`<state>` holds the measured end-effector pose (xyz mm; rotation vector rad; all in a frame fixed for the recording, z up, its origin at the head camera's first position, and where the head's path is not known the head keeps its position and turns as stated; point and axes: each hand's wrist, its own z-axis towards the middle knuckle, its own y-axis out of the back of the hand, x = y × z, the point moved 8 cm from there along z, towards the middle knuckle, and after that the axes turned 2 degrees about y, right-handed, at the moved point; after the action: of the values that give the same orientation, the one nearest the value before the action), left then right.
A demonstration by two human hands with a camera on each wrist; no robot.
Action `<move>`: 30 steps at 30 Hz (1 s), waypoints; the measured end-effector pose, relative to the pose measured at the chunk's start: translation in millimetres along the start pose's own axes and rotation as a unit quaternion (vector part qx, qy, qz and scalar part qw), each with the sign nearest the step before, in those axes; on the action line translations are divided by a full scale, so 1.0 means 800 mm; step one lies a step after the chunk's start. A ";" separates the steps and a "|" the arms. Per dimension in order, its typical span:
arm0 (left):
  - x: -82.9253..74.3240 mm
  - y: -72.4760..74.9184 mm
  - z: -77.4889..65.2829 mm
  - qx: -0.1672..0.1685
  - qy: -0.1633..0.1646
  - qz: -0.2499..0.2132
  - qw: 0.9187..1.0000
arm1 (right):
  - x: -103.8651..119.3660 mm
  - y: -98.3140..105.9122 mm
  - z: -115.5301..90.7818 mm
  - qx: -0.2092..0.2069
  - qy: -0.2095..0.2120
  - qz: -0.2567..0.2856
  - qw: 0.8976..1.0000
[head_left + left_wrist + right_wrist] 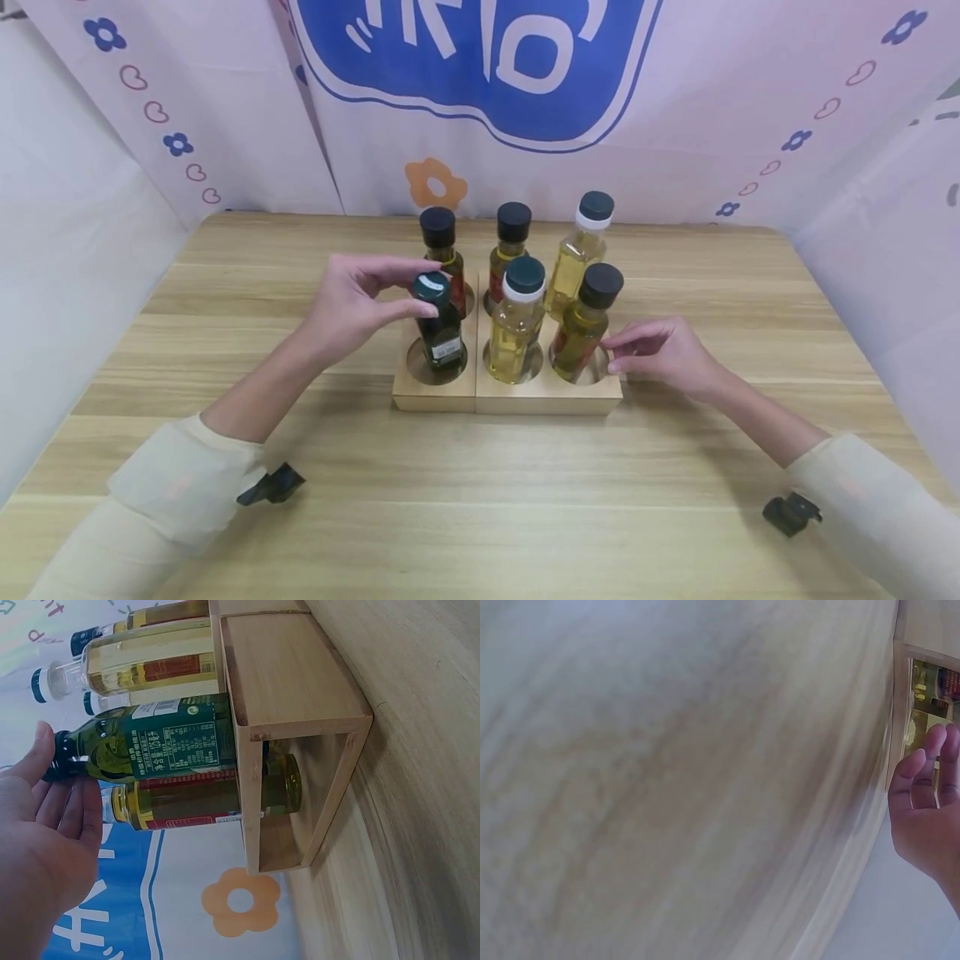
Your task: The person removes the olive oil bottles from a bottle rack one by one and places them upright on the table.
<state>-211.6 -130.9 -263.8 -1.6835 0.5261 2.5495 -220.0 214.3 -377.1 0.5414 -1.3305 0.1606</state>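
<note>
My left hand [360, 292] pinches the dark cap of a green glass oil bottle [441, 337] between thumb and fingers. The bottle stands slightly tilted in the front left round hole of a wooden bottle rack [547, 405]. In the left wrist view the green bottle [165, 742] shows a green label, and its base is at the rack's top board. My right hand [667, 358] is at the rack's right end, thumb and fingertips right at its edge beside a black-capped oil bottle [581, 333]. In the right wrist view the right hand's fingers [922, 780] are loosely bent by the rack's open side.
A pale oil bottle [513, 333] with a green cap fills the front middle hole. Behind stand two black-capped bottles [442, 250] and a taller green-capped one [577, 258]. A printed cloth [675, 167] hangs behind the wooden table [480, 500].
</note>
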 end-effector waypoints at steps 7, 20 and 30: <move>-0.002 0.005 0.003 -0.009 -0.001 -0.008 1.000 | 0.003 0.001 0.002 -0.003 0.002 -0.013 1.000; -0.007 0.012 0.007 -0.010 0.015 0.005 1.000 | 0.004 -0.001 0.001 -0.002 0.004 -0.001 1.000; -0.012 0.022 0.004 -0.010 0.024 -0.001 1.000 | 0.002 -0.001 -0.001 -0.002 0.001 0.004 1.000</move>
<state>-214.6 -145.1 -249.8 -1.7557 0.5015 2.5267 -218.6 213.3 -375.9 0.5320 -1.3310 0.1649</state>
